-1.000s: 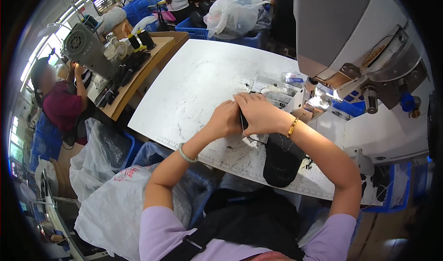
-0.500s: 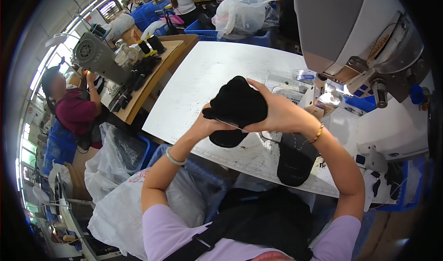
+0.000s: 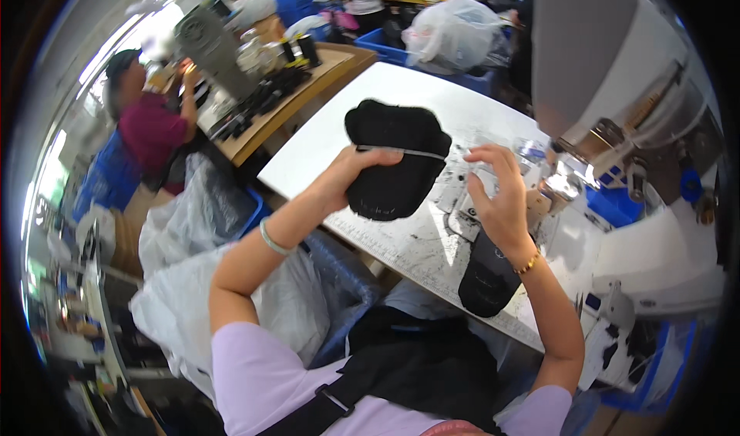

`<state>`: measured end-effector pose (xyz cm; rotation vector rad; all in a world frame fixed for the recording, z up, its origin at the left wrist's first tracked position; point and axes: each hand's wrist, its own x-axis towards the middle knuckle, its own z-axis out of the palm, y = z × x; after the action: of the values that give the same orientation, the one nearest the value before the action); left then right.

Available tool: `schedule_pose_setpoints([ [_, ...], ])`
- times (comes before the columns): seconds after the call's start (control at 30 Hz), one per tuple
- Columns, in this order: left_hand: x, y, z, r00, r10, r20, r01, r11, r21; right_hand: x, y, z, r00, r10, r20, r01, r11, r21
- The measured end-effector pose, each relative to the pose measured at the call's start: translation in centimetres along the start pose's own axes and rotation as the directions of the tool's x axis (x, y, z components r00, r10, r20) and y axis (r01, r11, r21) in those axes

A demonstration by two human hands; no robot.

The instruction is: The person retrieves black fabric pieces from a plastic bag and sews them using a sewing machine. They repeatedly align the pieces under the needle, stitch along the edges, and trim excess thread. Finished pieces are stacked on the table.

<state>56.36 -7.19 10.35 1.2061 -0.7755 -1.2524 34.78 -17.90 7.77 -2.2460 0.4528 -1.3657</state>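
Note:
A stack of black fabric pieces (image 3: 389, 188), with a thin pale band across its middle, is up over the white table. My left hand (image 3: 348, 176) grips its left edge, thumb lying along the band. Just right of the stack, my right hand (image 3: 502, 205) is raised and holds nothing; its thumb and fingers are apart and bent. Below that hand, a black insole-shaped piece (image 3: 487, 280) lies at the table's near edge, its upper end partly hidden by the hand.
A large sewing machine (image 3: 593, 58) stands on the right of the white table (image 3: 324, 147), which is strewn with dark scraps. White plastic bags (image 3: 231, 297) lie at my left. Behind them a person in a maroon shirt (image 3: 154, 132) sits at another machine. Blue crates (image 3: 470, 80) are at the back.
My right hand has let go of the stack and moved right, its fingers apart. The left hand keeps the stack, now turned with its band showing fully. The view has shifted.

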Motion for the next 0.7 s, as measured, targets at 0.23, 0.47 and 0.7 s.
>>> schedule_pose_setpoints([
  [0.23, -10.4, 11.7, -2.6, 0.913, 0.336, -0.232, -0.243, 0.903, 0.354, -1.0, -3.3, -0.2, 0.937, -0.180, 0.299, 0.167, 0.984, 0.068],
  [0.47, -34.3, 20.9, -4.8, 0.315, 0.918, -0.239, -0.474, 0.371, 0.799, -2.2, -9.6, 3.9, 0.758, -0.459, 0.463, 0.427, 0.886, 0.180],
  [0.7, -53.5, -1.8, -16.6, 0.516, 0.409, -0.752, 0.023, 0.871, 0.490, -3.4, -12.0, 3.7, 0.687, -0.474, 0.550, 0.465, 0.869, 0.168],
])
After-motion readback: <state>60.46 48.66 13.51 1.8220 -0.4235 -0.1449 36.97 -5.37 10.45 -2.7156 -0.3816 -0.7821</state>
